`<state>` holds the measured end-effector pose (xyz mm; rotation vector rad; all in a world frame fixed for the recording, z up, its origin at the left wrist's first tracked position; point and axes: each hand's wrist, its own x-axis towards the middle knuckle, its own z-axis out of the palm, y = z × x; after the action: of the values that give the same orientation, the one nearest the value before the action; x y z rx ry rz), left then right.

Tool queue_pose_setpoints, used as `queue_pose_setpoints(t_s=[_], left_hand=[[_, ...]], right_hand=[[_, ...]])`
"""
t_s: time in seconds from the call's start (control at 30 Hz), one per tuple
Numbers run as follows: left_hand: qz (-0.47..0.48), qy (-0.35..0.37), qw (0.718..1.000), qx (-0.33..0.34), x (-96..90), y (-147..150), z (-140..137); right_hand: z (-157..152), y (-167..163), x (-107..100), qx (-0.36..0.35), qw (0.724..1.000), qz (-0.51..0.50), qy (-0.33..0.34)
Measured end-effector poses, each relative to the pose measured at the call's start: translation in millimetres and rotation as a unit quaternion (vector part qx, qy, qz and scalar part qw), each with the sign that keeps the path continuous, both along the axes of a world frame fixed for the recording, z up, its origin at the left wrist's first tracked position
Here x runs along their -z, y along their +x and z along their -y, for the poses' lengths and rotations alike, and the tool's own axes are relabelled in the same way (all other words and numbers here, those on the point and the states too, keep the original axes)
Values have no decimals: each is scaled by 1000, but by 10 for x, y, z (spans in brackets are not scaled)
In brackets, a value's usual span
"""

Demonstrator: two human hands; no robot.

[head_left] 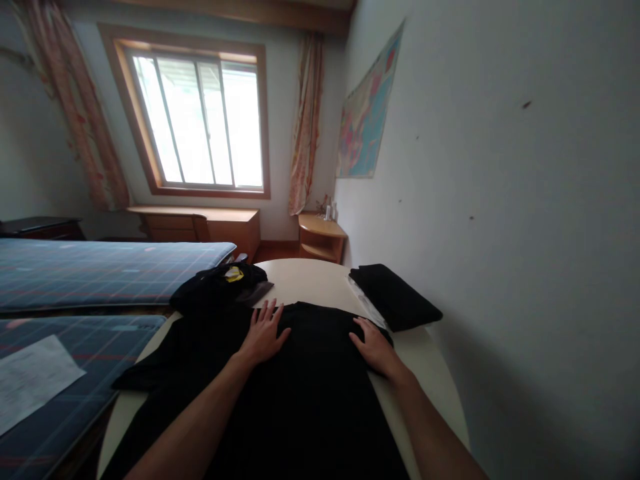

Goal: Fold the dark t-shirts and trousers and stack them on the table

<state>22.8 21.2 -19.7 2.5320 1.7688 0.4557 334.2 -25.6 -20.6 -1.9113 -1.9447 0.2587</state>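
A black garment (305, 387) lies spread flat across a round white table (320, 283). My left hand (263, 333) rests palm down on its upper left part, fingers spread. At the garment's upper right edge my right hand (374, 347) lies flat, fingers together, holding nothing. A folded black garment (395, 297) sits on the table just beyond my right hand, with a clear plastic wrapper (367, 303) beside it. A crumpled pile of black clothes (220, 290) with a yellow tag (233, 273) lies beyond my left hand.
Two beds with blue plaid covers (100, 270) stand to the left, the near one bearing a white paper (33, 380). A white wall (500, 200) runs close on the right. Wooden desk (210, 223), corner shelf (320, 235) and window (200, 120) lie ahead.
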Motion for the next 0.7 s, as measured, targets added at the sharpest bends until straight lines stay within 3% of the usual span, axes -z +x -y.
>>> queue_pose_setpoints(t_s=[0.13,0.23,0.37,0.5,0.7], left_hand=[[-2,-42,993,109,-11,15,74],[-26,-92,992,86,6,9,57],[-38,-96,994,47,21,-124,-11],[-47,-91,995,20,15,-255,-37],[-18,-32,998,48,9,-179,-20]], right_hand=[[15,50,4,-50,998,-11,-23],[17,20,-31,-90,995,-48,7],[-10,20,-47,-106,988,-83,77],[-77,54,41,-63,994,-36,82],[-58,-15,153,84,992,67,61]])
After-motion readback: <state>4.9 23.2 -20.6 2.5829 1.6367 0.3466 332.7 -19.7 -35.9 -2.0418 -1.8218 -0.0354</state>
